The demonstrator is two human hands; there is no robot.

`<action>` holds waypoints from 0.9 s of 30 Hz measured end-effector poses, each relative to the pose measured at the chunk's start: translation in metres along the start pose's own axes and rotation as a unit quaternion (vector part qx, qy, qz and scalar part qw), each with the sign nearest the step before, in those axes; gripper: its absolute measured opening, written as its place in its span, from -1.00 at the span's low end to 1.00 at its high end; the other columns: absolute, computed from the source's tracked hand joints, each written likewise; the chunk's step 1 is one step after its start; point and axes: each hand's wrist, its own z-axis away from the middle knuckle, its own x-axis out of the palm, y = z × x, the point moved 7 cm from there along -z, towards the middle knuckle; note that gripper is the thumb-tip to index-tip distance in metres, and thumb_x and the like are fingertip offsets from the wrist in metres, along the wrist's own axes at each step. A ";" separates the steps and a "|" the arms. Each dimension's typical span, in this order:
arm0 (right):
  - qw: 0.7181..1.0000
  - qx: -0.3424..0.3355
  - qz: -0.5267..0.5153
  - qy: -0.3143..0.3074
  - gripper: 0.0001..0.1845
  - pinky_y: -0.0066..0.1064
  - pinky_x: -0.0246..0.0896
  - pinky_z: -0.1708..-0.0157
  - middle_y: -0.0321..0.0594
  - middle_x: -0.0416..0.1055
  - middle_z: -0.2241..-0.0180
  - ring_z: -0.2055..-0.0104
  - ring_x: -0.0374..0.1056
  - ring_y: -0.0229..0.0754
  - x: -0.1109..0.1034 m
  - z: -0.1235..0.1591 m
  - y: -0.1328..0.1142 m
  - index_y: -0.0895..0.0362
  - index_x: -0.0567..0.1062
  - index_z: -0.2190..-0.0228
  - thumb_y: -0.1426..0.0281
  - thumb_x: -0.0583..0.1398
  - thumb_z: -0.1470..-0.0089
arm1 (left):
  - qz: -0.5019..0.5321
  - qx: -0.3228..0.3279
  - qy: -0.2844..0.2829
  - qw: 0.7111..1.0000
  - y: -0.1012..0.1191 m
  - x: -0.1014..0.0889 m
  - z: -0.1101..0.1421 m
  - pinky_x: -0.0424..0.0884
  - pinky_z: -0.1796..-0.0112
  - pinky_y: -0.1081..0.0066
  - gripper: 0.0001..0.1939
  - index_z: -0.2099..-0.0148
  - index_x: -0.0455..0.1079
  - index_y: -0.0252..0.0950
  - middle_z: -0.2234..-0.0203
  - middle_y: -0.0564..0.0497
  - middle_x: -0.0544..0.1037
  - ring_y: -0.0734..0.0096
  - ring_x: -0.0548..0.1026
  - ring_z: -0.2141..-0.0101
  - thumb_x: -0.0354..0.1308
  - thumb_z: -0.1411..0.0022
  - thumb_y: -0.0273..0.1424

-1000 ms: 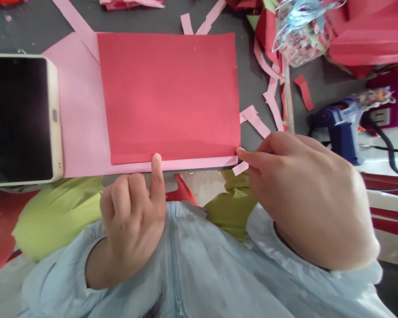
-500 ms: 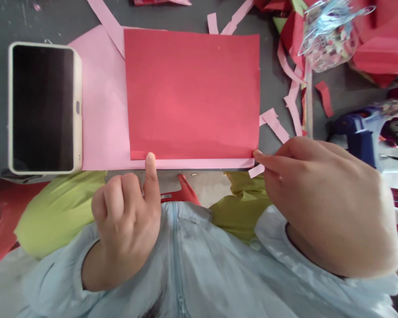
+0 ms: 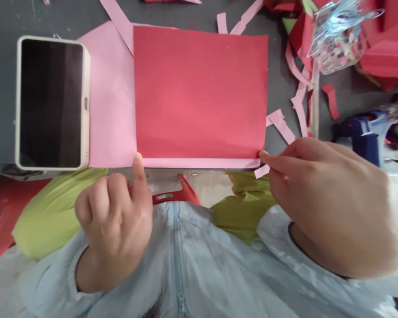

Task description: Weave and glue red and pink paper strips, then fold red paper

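A red sheet of paper (image 3: 200,92) lies over a larger pink sheet (image 3: 111,101), which shows to its left and as a narrow strip along its near edge. My left hand (image 3: 119,216) has one finger stretched out, its tip on the red sheet's near left corner; the other fingers are curled. At the near right corner, my right hand (image 3: 331,207) has its fingers drawn together with a fingertip on the red sheet. The thumb and most of the right fingers are hidden under the hand.
A phone-like device (image 3: 51,104) lies on the pink sheet's left side. Pink paper strips (image 3: 281,126) are scattered right and behind. A clear bag of small pieces (image 3: 338,48), crumpled red paper (image 3: 388,57) and a blue tool (image 3: 361,132) lie right. The dark table's near edge is just below the sheets.
My left hand has slid left along the near edge of the red sheet to its corner. My right hand stays at the right corner. The whole view has shifted slightly.
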 end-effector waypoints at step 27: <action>0.999 -0.028 0.015 0.030 -0.70 -0.45 -0.14 0.65 -0.22 0.38 0.52 0.48 0.18 -0.21 -0.004 0.001 -0.008 0.13 0.50 0.61 0.59 0.12 -0.06 | -0.051 0.084 0.060 0.993 0.056 0.003 -0.019 0.18 0.29 0.33 -0.53 -0.17 0.45 -0.30 0.54 0.08 0.22 0.39 0.17 0.42 0.11 -0.22 -0.56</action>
